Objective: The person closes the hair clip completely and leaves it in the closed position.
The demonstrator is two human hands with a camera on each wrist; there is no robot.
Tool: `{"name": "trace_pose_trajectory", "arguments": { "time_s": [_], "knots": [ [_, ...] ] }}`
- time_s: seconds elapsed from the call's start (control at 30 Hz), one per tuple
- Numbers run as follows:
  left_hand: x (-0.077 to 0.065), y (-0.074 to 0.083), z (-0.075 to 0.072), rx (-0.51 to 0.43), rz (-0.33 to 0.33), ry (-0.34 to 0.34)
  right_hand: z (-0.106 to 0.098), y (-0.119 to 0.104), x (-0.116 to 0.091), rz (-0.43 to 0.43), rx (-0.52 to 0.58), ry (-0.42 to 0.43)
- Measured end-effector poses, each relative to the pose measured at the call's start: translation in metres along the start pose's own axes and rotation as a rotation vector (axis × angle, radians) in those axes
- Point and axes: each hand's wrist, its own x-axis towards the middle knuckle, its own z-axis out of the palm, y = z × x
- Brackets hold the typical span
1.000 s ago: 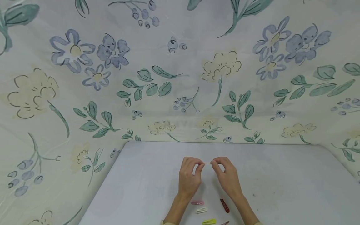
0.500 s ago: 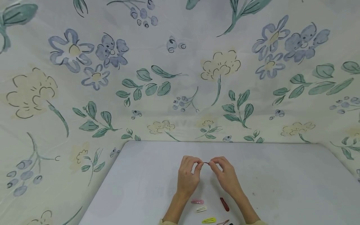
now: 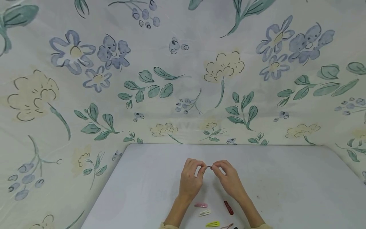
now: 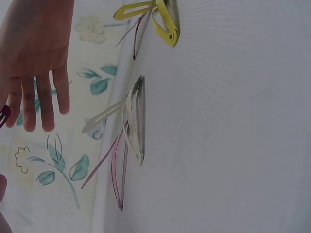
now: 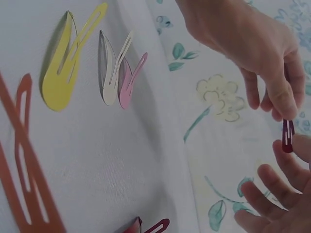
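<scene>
- Looks like a screened-off work corner; home or studio, hard to tell.
- Enclosed at back and sides by a large, pale sheet [image 3: 183,82] printed with blue, cream and green florals.
- Fitted with a broad, smooth, whitish tabletop [image 3: 143,181].

Two hands [image 3: 191,181] — six-plus hairclips [image 3: 213,224]

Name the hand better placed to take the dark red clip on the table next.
Probably the right hand: the dark red clip lies nearer to it than to the left hand. Both pinch the held clip, so neither is free.
</scene>
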Motion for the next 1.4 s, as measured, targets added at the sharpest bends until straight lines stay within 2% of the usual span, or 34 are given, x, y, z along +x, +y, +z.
{"name": "trace_pose_trajectory", "arguments": {
  "time_s": [0.43, 0.57, 0.83, 1.03, 1.27, 1.4],
  "knots": [
    [0.004, -0.002, -0.01, 0.04, 0.034, -0.054, -0.007, -0.004, 0.005, 0.01, 0.013, -0.138],
    [0.005, -0.004, -0.014, 0.049, 0.041, -0.084, -0.008, -0.005, 0.006, 0.029, 0.005, -0.15],
    [0.011, -0.008, -0.021, 0.08, 0.027, -0.177, -0.008, -0.006, 0.012, -0.044, -0.033, -0.146],
    [0.017, -0.013, -0.025, 0.124, 0.029, -0.241, -0.006, -0.009, 0.016, -0.119, -0.178, -0.141],
    [0.019, -0.023, -0.029, 0.22, 0.035, -0.331, 0.004, -0.008, 0.024, -0.235, -0.436, -0.132],
    [0.019, -0.027, -0.031, 0.243, 0.015, -0.377, 0.008, -0.009, 0.029, -0.273, -0.497, -0.156]
  ]
}}
